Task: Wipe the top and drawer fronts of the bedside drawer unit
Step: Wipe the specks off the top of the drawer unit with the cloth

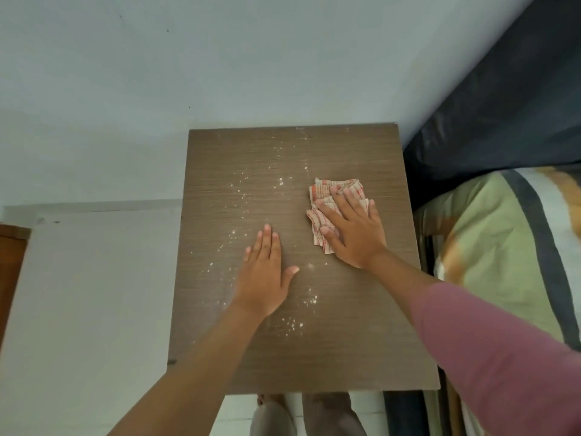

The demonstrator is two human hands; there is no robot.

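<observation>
I look straight down on the brown wood-grain top of the bedside drawer unit (345, 341). White crumbs or powder (276, 180) lie scattered in a band down its middle. A crumpled orange-and-cream striped cloth (323, 193) lies on the right half, and my right hand (352, 228) presses flat on it with fingers spread. My left hand (264, 272) rests flat and empty on the middle of the top, just left of the cloth. The drawer fronts are hidden below the top.
A bed with a green, orange and grey striped cover (503, 247) and a dark headboard (503, 105) stands close on the right. A pale wall (220, 58) is behind the unit. Brown wooden furniture (12, 256) shows at the left edge. My legs (308, 413) stand at the front.
</observation>
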